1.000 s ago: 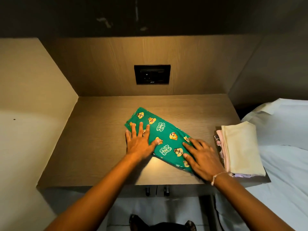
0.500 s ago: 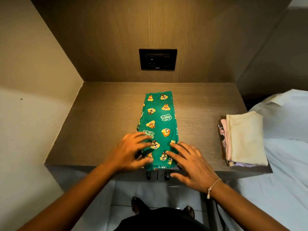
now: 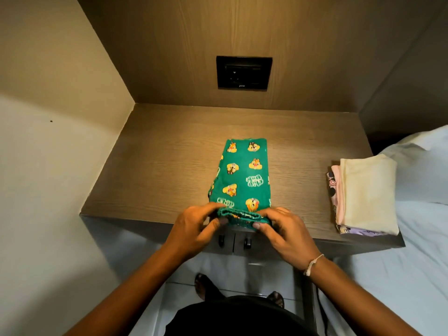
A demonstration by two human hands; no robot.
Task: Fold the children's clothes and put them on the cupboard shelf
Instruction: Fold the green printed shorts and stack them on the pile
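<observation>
Green children's trousers (image 3: 242, 175) with yellow cartoon prints lie folded lengthwise on the wooden shelf (image 3: 157, 170), pointing straight away from me. Their elastic waistband sits at the shelf's front edge. My left hand (image 3: 196, 226) pinches the waistband's left end and my right hand (image 3: 281, 229) pinches its right end, lifting it slightly off the wood. A stack of folded clothes (image 3: 366, 197), cream on top with pink and lilac pieces beneath, rests at the shelf's right end.
The shelf sits in a wooden niche with a black socket panel (image 3: 243, 72) on the back wall and a beige wall on the left. A bed with a pale blue sheet (image 3: 417, 263) adjoins on the right. Two drawer handles (image 3: 234, 241) lie under the shelf edge.
The trousers were turned from a diagonal lie to straight lengthwise. Both hands slid from pressing flat on the fabric down to the near end and now grip the waistband.
</observation>
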